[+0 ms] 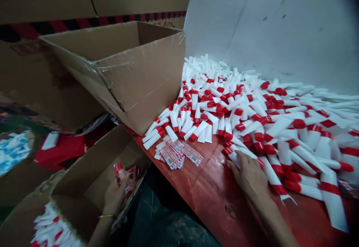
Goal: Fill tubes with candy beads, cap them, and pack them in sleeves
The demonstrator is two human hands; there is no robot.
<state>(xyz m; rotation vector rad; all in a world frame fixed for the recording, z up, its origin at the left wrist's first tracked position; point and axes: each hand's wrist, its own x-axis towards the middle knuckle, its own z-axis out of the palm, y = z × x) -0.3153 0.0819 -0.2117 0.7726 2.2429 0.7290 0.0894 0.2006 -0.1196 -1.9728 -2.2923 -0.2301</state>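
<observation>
My left hand [114, 194], a gold bangle at its wrist, is inside an open cardboard box [92, 181] at the lower left. Its fingers are closed on a small red-and-white printed tube [119, 171], partly hidden by the hand. More red printed pieces [134, 178] lie in the box beside it. My right hand [249, 172] rests at the near edge of a large heap of white tubes with red caps [221, 105]. Its thumb and fingers are around one white tube [235, 158]. Flat printed cards [176, 153] lie in a small pile on the red table [202, 187].
A tall open carton [146, 79] stands on the table's left. White panels [269, 26] back the heap. More boxes at the left hold white-and-red tubes [53, 228] and blue-and-white pieces [14, 151]. A red bag-like item [63, 151] lies between them.
</observation>
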